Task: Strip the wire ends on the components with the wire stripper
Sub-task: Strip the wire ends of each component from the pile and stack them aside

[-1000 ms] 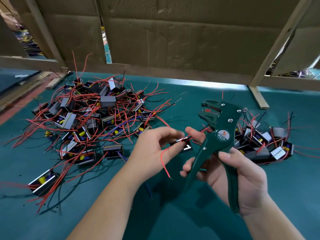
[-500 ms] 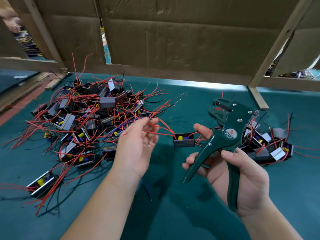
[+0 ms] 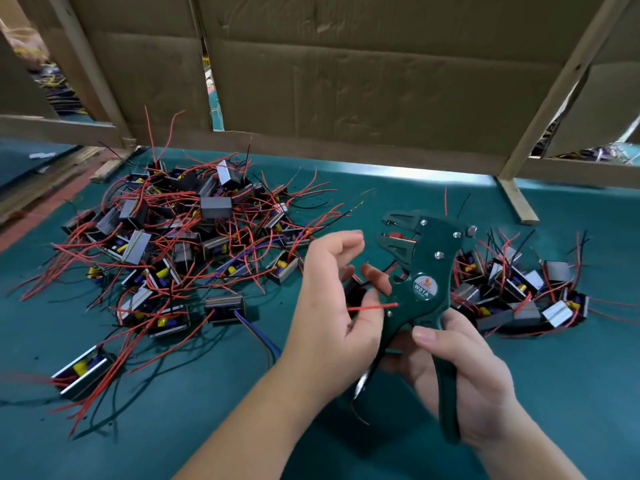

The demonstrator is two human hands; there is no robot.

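My left hand (image 3: 332, 306) pinches a red wire (image 3: 375, 306) between thumb and curled fingers. The wire's free end pokes right, across the stripper (image 3: 420, 268). The dark component (image 3: 352, 289) it belongs to sits mostly hidden behind that hand, so I cannot tell how it is held. My right hand (image 3: 467, 375) is wrapped round the green stripper's handles, thumb on the near handle, forefinger reaching out past it toward my left hand. The head stands up and tilts left, jaws apart. A round badge (image 3: 423, 287) at the pivot reads "W01A"; the smaller print on it is too small to read.

The two hands are close together, above the teal counter (image 3: 173, 427). To my left lies a big pile (image 3: 190, 244) of boxed components tangled in red and black wires. To my right, behind the stripper, is a small pile (image 3: 519, 292). Creased cardboard (image 3: 346, 81) on a wooden frame (image 3: 554, 98) walls off the back of the counter.
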